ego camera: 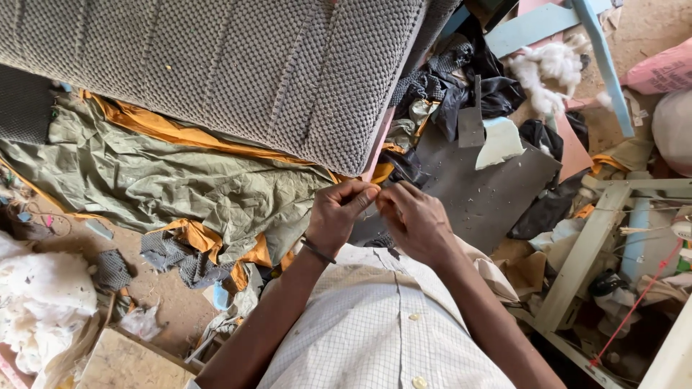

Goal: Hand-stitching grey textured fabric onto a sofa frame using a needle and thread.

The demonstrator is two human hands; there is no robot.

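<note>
HANDS: my left hand (pixel 339 216) and right hand (pixel 412 220) meet fingertip to fingertip below the grey cushion (pixel 216 65), both pinched shut on something too small to see | ADVICE: I judge the pinch must stay tight, both wrists steady | CONTAINERS: pink sack (pixel 659 68) far right, contents hidden

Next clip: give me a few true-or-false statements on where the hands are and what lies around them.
1. Both hands meet at the corner of the grey textured cushion. True.
2. The left hand wears a dark band at the wrist. True.
3. The right hand rests flat on the floor. False: it is raised beside the left, fingers pinched.
4. A bright blue sheet lies under the cushion. False: it is crumpled olive-green fabric with orange edging.
5. White stuffing lies at upper right. True.
</note>
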